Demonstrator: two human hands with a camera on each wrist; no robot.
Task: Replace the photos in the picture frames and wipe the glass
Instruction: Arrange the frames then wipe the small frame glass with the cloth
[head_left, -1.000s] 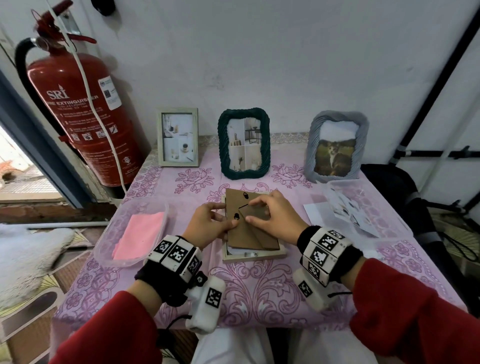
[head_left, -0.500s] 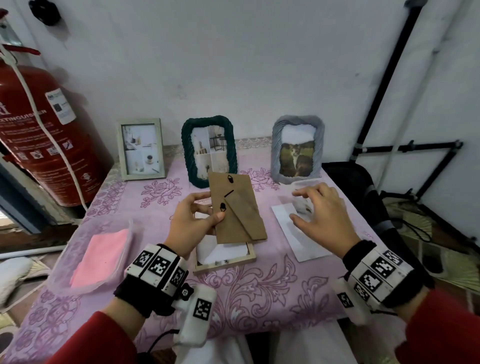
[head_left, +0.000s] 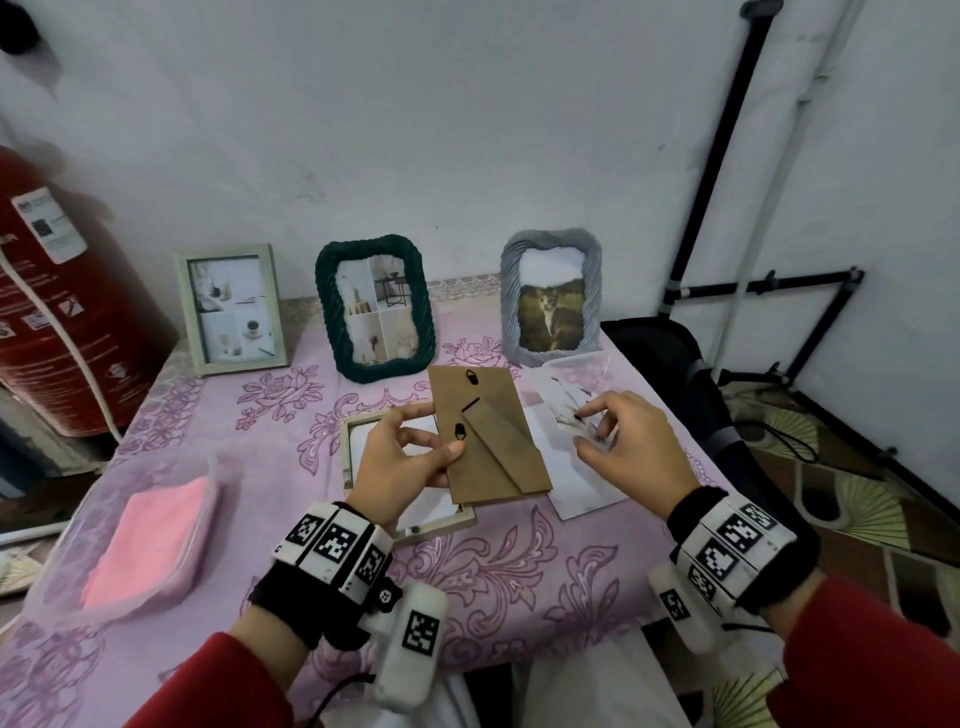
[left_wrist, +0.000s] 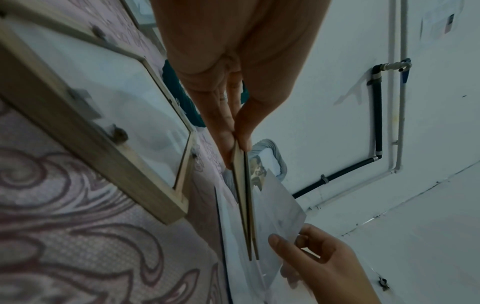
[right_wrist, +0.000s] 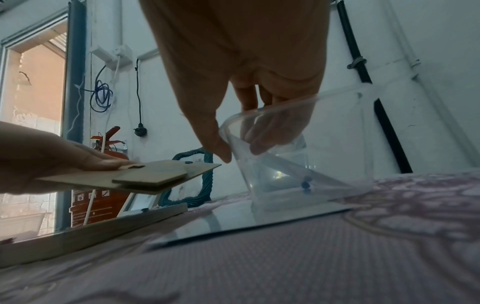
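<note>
Step in hand, as I read it: fetch a new photo for the opened frame while the backing is kept off.

Nearest: left hand (head_left: 400, 462) holds the backing (head_left: 488, 436) above the frame (head_left: 358, 431), thumb on top and fingers under, clamped on its left edge. The frame lies face down on the surface (head_left: 519, 566). Inside it shows white; I cannot tell whether that is a photo or bare glass. Keep the backing level and clear of the frame so the stand leg doesn't swing down and scrape whatever is inside.

Beside it to the right: a loose white sheet (head_left: 576, 478) lies flat on the surface, partly under the backing's edge. Don't drag it when the hand comes back.

Further right: right hand (head_left: 628, 447) reaches into the clear tub (right_wrist: 311, 144), fingers curled, thumb and forefinger closing on a photo (left_wrist: 280, 207). In the left wrist view the print's corner sits between thumb and fingers, so it looks pinched, lightly. Advice: grip by the edge only, keep pads off the printed face, lift straight up past the tub wall to avoid creasing. Take one print only; several may be stacked.

Left side: pink cloth (head_left: 150, 540) in its own tub, untouched; wiping is likely still to come.

Far: three frames stand by the wall: pale (head_left: 231, 309), green (head_left: 374, 312), grey (head_left: 550, 296).
</note>
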